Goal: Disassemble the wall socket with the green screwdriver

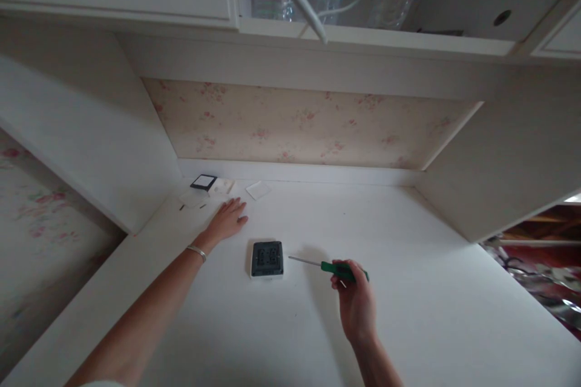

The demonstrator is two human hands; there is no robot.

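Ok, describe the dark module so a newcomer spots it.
On the white desk, look between the left hand and the green screwdriver in the right hand. The dark module lies there, a thick grey square; the pieces at the back are thin.

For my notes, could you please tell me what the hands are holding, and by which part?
The right hand grips a screwdriver by its green handle; the left hand lies flat on the desk, holding nothing.

On the worktop (431,290), the switch module (267,259) lies between the 2 hands. The left hand (229,221) rests flat behind-left of it. The right hand (356,299), to its right, holds the screwdriver (327,266). Small plates (258,190) lie behind, along the back wall.
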